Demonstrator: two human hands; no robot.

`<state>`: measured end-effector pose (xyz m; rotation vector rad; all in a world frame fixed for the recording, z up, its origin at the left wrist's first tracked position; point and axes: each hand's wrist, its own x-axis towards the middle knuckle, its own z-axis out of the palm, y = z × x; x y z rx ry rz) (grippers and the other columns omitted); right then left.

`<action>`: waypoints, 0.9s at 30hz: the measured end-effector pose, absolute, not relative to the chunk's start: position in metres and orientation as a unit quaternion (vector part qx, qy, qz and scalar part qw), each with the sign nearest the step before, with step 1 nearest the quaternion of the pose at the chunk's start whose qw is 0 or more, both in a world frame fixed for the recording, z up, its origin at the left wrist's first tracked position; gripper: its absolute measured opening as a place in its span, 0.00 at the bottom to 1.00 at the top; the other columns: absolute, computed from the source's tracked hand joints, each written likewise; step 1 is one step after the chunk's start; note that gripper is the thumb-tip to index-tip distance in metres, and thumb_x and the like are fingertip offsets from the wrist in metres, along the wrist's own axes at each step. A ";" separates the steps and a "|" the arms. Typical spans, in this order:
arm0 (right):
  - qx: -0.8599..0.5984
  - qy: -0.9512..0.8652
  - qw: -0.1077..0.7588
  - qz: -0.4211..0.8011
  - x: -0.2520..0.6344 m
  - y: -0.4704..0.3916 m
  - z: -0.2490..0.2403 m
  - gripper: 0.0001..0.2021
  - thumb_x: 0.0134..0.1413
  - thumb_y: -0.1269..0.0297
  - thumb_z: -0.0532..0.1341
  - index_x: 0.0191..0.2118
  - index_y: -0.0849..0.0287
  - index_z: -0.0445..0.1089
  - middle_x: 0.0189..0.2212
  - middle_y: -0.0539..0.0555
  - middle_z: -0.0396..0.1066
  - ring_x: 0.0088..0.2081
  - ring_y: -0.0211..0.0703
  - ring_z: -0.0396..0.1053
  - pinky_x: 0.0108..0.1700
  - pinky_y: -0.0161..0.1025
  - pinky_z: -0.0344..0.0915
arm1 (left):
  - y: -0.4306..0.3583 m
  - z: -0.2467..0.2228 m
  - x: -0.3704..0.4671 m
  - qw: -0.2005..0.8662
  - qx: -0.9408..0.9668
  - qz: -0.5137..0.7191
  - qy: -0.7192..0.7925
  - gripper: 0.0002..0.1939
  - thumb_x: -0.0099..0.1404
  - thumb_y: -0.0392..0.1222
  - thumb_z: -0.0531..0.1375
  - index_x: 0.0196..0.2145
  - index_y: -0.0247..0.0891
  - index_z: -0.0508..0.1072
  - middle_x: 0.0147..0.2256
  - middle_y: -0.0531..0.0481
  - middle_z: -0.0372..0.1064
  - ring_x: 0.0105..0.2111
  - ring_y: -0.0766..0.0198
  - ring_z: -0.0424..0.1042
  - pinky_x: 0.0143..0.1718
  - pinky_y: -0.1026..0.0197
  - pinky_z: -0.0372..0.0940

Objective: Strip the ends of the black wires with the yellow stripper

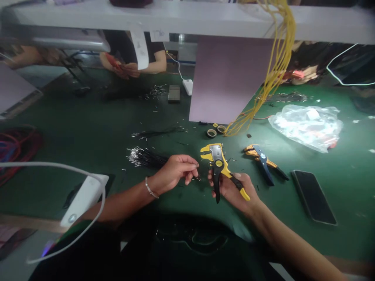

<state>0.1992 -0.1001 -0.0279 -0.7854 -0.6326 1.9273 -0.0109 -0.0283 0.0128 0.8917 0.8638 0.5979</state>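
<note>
My right hand [236, 190] is wrapped round the handles of a yellow and black wire stripper [218, 163], its jaws pointing up and left. Just left of those jaws, my left hand [181, 168] is closed in a pinch, thumb against fingertips. Whatever it pinches is too small and dark to make out. Behind the left hand lies a bundle of thin black wires [146, 157] with bare, shiny ends. A smaller bunch of black wires [159, 133] rests farther back. Bits of wire are scattered below my left fingertips.
A second wire stripper [262, 159] and a phone [314, 197] lie at right. Two tape rolls [211, 133] sit near hanging yellow wires [274, 84]. Farther off are a clear plastic bag [307, 125] and co-workers' hands [129, 70]. A white power strip [84, 199] lies at left.
</note>
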 end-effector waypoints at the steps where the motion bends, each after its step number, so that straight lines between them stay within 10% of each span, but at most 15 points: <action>1: -0.310 -0.257 0.462 0.790 0.199 -0.100 -0.029 0.23 0.46 0.53 0.54 0.46 0.60 0.70 0.43 0.61 0.72 0.39 0.51 0.69 0.35 0.44 0.71 | -0.028 0.012 -0.011 0.772 0.411 0.275 0.400 0.04 0.55 0.32 0.61 0.30 0.29 0.71 0.21 0.48 0.70 0.15 0.71 0.64 0.15 0.67 0.59; 11: -0.347 -0.349 0.461 0.739 0.193 -0.102 -0.026 0.23 0.35 0.69 0.58 0.44 0.60 0.73 0.41 0.58 0.74 0.40 0.53 0.71 0.40 0.48 0.69 | -0.029 0.006 -0.012 0.773 0.417 0.273 0.393 0.04 0.56 0.32 0.60 0.31 0.29 0.71 0.21 0.47 0.71 0.16 0.70 0.65 0.15 0.66 0.60; 27: -0.468 -0.662 0.436 0.391 0.179 -0.106 -0.031 0.25 0.46 0.64 0.59 0.53 0.57 0.62 0.46 0.58 0.66 0.46 0.51 0.66 0.46 0.46 0.65 | -0.034 0.005 -0.008 0.782 0.417 0.265 0.379 0.05 0.56 0.34 0.61 0.31 0.29 0.71 0.23 0.48 0.70 0.17 0.71 0.65 0.17 0.67 0.61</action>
